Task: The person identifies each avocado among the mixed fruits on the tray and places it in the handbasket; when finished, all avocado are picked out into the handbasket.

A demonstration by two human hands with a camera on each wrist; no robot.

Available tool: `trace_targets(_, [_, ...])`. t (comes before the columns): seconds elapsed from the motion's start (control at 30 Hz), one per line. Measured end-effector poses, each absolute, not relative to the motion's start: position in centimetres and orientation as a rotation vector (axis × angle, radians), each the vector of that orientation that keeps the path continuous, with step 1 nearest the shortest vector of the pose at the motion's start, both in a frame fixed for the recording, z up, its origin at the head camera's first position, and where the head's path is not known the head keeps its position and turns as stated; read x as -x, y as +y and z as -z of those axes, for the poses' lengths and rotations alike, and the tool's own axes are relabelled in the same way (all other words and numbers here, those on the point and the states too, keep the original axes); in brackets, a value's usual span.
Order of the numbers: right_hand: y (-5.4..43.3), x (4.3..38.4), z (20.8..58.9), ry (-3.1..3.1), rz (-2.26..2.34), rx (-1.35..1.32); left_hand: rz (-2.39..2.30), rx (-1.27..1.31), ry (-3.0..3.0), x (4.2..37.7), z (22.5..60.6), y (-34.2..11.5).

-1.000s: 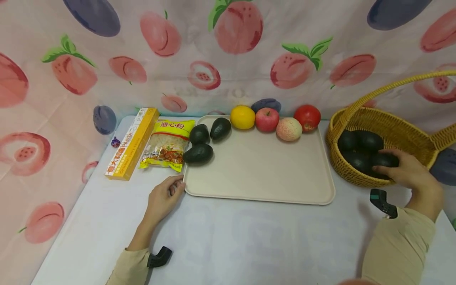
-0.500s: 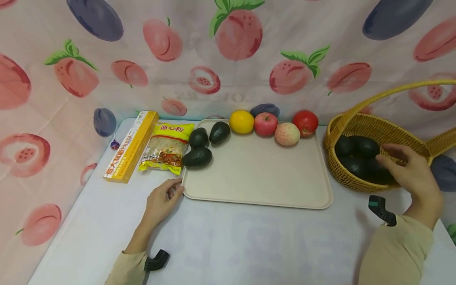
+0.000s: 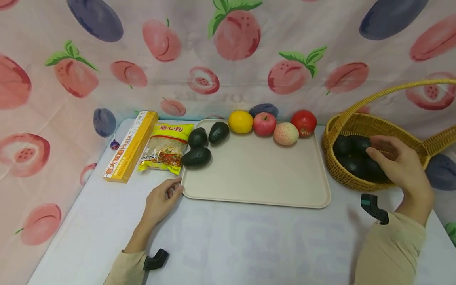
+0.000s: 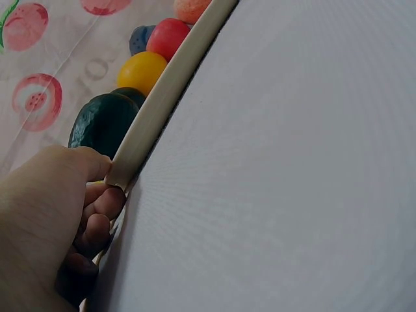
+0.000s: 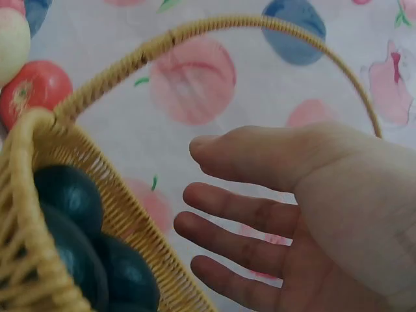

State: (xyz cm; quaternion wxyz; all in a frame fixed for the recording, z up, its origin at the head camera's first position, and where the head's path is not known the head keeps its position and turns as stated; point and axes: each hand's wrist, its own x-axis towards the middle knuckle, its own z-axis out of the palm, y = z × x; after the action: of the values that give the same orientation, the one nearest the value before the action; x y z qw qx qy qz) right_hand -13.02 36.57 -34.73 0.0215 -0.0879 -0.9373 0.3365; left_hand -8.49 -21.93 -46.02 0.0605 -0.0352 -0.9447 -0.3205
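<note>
Right grip (image 3: pixel 402 166): fingers and thumb spread, holding nothing, over the wicker basket (image 3: pixel 350 183), in which dark avocados (image 3: pixel 350 164) lie. Left grip (image 3: pixel 159 201): pinches the tray (image 3: pixel 256 178) at its near left corner. Three more avocados (image 3: pixel 219 132) sit at the tray's left end. Left on tabletop (image 3: pixel 231 245): yellow-and-white box (image 3: pixel 131 148), marked "PASTA" and "Chicken curry sauce"; beside it, yellow bag (image 3: pixel 165 148), marked "通心粉"

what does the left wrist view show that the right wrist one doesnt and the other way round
Only the left wrist view shows the left hand pinching the tray, plus the yellow fruit. Only the right wrist view shows the woven basket and the right hand, holding nothing. Both show the fruit-print backdrop and avocados, though different ones.
</note>
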Motion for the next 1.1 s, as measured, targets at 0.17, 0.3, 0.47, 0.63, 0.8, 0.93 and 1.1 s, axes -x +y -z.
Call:
trace_targets(0.17, [35.5, 12.8, 34.1, -2.859, -1.013, 0.160, 0.988, 0.122, -2.846, 8.5, 46.1, -22.0])
trace_targets(0.3, [34.2, 12.8, 33.3, -2.809, -1.029, 0.013, 0.988, 0.125, -2.849, 8.6, 46.0, -21.9])
trace_targets(0.47, [32.4, 13.2, 32.9, -2.818, -1.036, -0.138, 0.985, 0.122, -2.849, 8.6, 45.9, -21.9])
trace_targets(0.63, [30.4, 13.6, 32.8, -2.847, -1.012, -0.185, 0.983, 0.119, -2.853, 8.5, 45.9, -21.9])
trace_targets(0.8, [28.6, 14.0, 32.9, -2.850, -1.024, -0.278, 0.988, 0.114, -2.852, 8.4, 46.0, -21.9])
trace_targets(0.93, [27.5, 14.2, 32.9, -2.825, -1.029, -0.357, 0.991, 0.108, -2.853, 8.4, 46.0, -21.9])
trace_targets(1.1, [25.8, 14.6, 33.1, -2.791, -1.043, -0.454, 0.995, 0.115, -2.843, 8.5, 45.9, -22.0])
